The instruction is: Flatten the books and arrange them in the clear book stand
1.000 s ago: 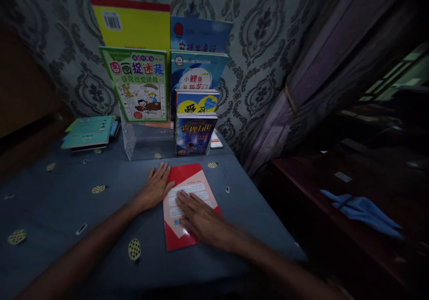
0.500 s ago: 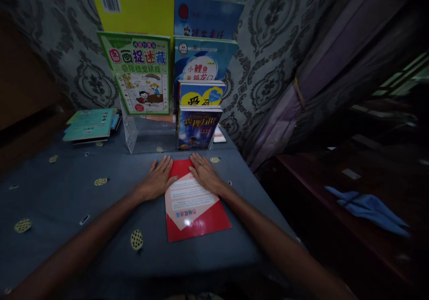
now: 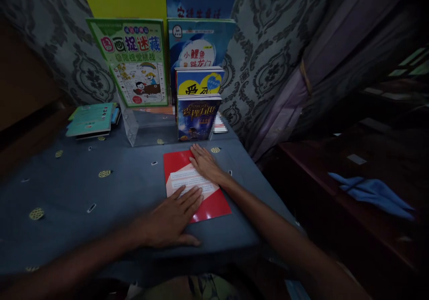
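Note:
A red book (image 3: 214,205) with a pale printed panel lies flat on the table, its printing upside down to me. My left hand (image 3: 174,215) reaches over its near left part, fingers stretched out on the cover and thumb out past the near edge. Flat at the far right corner of the book rests my right hand (image 3: 205,165), its fingers extended. Just beyond the book stands a clear acrylic rack (image 3: 150,128). It holds a green picture book (image 3: 139,63), a dark blue book (image 3: 197,119) and several others behind them.
A small stack of books (image 3: 90,120) lies at the back left of the cloth-covered table (image 3: 127,202). Patterned wallpaper (image 3: 268,63) and a tied purple curtain (image 3: 311,68) rise behind. A blue cloth (image 3: 372,195) lies on a dark red surface at the right.
My left hand has left the book's far left corner and come towards me, onto its near left part. My right hand has stayed at the far right. The view has tipped slightly down.

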The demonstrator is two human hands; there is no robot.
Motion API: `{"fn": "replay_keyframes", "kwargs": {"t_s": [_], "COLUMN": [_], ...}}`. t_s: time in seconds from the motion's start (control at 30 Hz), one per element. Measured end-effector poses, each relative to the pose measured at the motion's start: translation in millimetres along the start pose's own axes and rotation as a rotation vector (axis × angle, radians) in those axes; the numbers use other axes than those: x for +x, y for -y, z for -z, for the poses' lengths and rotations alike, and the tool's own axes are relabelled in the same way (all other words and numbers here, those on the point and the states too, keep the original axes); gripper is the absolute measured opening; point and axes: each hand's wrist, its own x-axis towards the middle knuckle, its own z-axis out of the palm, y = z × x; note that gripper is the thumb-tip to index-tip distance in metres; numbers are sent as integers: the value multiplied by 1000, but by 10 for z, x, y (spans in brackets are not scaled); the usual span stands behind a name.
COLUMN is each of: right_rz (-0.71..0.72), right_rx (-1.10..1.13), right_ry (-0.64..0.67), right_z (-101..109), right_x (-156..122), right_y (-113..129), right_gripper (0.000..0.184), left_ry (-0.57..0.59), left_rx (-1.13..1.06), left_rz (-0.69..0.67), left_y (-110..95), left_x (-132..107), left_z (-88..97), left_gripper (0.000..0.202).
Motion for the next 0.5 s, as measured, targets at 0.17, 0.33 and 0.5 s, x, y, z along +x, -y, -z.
{"fn": "replay_keyframes", "kwargs": {"t_s": [0.17, 0.33, 0.5], "right_rz": [19, 23, 100], "right_rx": [-29, -62, -48], "right_ry": [10, 32, 2], "right_z": [33, 51, 11], "right_x": [-5, -165, -578], "right_y": [16, 41, 39], "right_gripper": [60, 64, 63], "left_ry": [-36, -49, -61], "left_rx": [-5, -9, -8], "left_rz": [10, 1, -4], "left_y": [-43, -23, -23], "left_x": [-4, -13, -32], "left_z": [-6, -14, -18], "left_gripper": [86, 82, 82]}}
